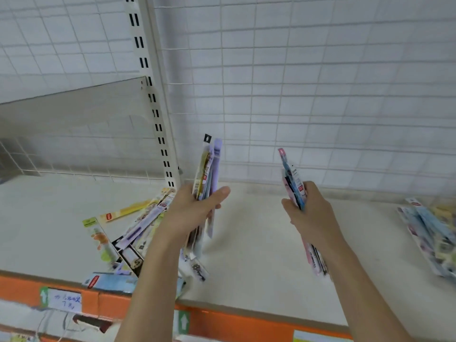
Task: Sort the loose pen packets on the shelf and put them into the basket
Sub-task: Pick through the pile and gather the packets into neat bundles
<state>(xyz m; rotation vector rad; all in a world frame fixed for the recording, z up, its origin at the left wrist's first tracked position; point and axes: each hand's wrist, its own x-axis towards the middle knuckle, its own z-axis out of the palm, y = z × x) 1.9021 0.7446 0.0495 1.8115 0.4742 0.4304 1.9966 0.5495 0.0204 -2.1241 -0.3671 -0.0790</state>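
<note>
Left hand [195,208] gripped a fanned bundle of pen packets [208,166], thumb on the near face, fingers curled behind; the bundle stood nearly upright with its lower ends hanging below the palm. Right hand [311,208] was closed around a second, thinner bundle [292,181], pink and blue sleeves, also upright, its tails reaching down past the wrist. Both bundles were held clear of the shelf [246,238].

Risk 1, as we judged it: the left bundle was splayed, not squared. The lilac outer sleeve sat proud of the others, so a small slackening of the thumb could let it slide out.

Risk 2: the glossy sleeves looked slippery, and each hand held its bundle near mid-length. Long free ends would lever against the grip if a hand swung quickly.

Risk 3: the loose pile [128,240] lay just left of the left forearm, some packets reaching the orange shelf edge [222,319]. A light-blue packet [111,281] lay right at that edge; a brush from the forearm could knock it to the floor.

Risk 4: a further heap of packets [429,233] lay far right on the shelf, blurred; we could not tell whether it was a sorted group. Mixing kinds between hands would undo the sort.

No basket was visible, so we could not judge the carry.
</note>
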